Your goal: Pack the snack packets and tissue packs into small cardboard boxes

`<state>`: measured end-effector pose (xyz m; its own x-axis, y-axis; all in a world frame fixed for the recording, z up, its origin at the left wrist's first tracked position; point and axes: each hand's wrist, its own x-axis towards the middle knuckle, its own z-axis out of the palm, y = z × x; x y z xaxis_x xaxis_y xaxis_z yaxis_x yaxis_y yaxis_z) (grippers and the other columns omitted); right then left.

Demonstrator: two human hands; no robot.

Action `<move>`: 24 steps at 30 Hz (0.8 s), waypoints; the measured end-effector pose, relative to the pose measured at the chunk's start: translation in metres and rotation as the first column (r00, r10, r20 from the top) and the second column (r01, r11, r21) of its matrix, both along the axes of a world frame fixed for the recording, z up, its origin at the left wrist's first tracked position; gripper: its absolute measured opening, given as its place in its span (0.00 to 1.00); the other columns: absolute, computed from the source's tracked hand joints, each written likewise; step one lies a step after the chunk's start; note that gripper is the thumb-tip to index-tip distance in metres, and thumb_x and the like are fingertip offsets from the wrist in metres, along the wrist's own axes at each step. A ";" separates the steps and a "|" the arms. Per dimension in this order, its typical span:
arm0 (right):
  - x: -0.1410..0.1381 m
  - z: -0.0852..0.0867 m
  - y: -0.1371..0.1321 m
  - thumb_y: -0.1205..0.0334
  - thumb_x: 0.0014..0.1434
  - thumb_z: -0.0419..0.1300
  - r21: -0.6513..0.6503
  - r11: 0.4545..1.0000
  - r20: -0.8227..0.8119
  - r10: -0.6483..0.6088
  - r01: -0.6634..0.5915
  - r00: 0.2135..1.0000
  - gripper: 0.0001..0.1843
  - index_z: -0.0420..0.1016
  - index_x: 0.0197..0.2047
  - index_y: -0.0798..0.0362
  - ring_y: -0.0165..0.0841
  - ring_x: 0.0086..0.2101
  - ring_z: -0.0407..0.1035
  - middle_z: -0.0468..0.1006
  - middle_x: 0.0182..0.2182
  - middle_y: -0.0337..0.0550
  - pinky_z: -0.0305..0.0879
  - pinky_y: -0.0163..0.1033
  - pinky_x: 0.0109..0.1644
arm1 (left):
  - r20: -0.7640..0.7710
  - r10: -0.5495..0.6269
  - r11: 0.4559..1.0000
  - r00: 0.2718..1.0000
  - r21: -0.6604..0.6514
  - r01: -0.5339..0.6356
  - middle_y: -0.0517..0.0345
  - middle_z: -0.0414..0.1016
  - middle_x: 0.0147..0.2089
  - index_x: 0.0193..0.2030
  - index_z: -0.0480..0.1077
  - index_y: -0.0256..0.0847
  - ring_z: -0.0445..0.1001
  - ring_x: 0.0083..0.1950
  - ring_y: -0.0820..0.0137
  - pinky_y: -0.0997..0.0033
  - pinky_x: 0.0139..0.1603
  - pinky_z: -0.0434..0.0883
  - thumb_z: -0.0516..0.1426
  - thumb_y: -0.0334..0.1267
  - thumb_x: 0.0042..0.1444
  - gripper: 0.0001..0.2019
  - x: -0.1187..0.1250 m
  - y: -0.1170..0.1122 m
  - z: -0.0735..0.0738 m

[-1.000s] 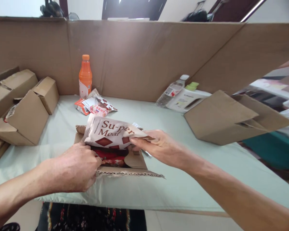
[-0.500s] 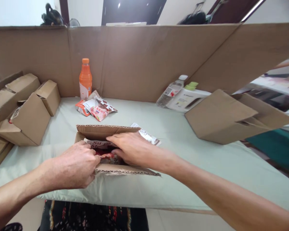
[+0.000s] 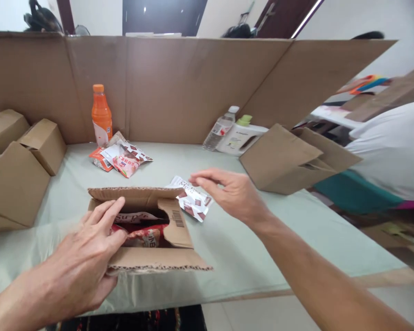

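Note:
A small open cardboard box (image 3: pixel 152 258) stands near the table's front edge, flaps raised. Inside it are a red snack bag (image 3: pixel 146 236) and a pale printed pouch (image 3: pixel 134 217). My left hand (image 3: pixel 86 248) grips the box's left end, thumb at the opening and fingers over the edge. To the right of the box a white-and-brown snack pouch (image 3: pixel 195 202) lies on the table. My right hand (image 3: pixel 232 193) is over its right side, fingers bent and slightly apart, with nothing visible in them. Whether the fingertips touch the pouch I cannot tell.
Snack pouches (image 3: pixel 127 158) lie before an orange drink bottle (image 3: pixel 101 117). A water bottle (image 3: pixel 221 128), a white jug (image 3: pixel 239 140) and a cardboard box (image 3: pixel 279 161) stand back right. More boxes (image 3: pixel 17 184) are left. A cardboard wall (image 3: pixel 179 92) runs behind; a person sits at right.
My right hand has left the box and moved right to the loose pouch. My left hand has shifted from the bag inside to the box's left end. The view has turned right.

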<state>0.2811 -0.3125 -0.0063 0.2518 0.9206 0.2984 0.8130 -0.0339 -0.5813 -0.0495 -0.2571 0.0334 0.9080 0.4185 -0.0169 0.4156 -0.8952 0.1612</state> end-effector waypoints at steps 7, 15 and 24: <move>0.017 -0.115 0.015 0.73 0.58 0.55 -0.423 0.884 0.499 0.043 0.200 0.866 0.29 0.69 0.63 0.62 0.50 0.50 0.72 0.74 0.56 0.67 0.67 0.48 0.50 | -0.128 0.032 0.999 0.991 -0.016 -0.035 0.40 0.76 0.56 0.41 0.75 0.40 0.73 0.58 0.47 0.42 0.59 0.73 0.61 0.34 0.50 0.11 0.008 0.007 0.005; 0.042 -0.111 0.017 0.76 0.61 0.48 -0.300 0.927 0.427 -0.081 0.225 0.901 0.22 0.80 0.49 0.54 0.44 0.41 0.78 0.83 0.45 0.55 0.72 0.43 0.41 | -0.116 0.060 0.998 0.991 0.005 -0.060 0.44 0.79 0.48 0.37 0.76 0.39 0.74 0.51 0.52 0.50 0.56 0.73 0.64 0.37 0.50 0.07 0.010 0.006 0.007; 0.009 0.009 -0.029 0.52 0.61 0.66 0.475 0.845 -0.519 0.044 0.245 0.854 0.07 0.83 0.43 0.39 0.46 0.50 0.77 0.85 0.44 0.40 0.75 0.53 0.54 | -0.208 0.058 0.998 0.976 0.010 -0.057 0.41 0.80 0.45 0.35 0.79 0.34 0.75 0.50 0.49 0.47 0.54 0.74 0.67 0.43 0.52 0.12 0.015 0.001 0.012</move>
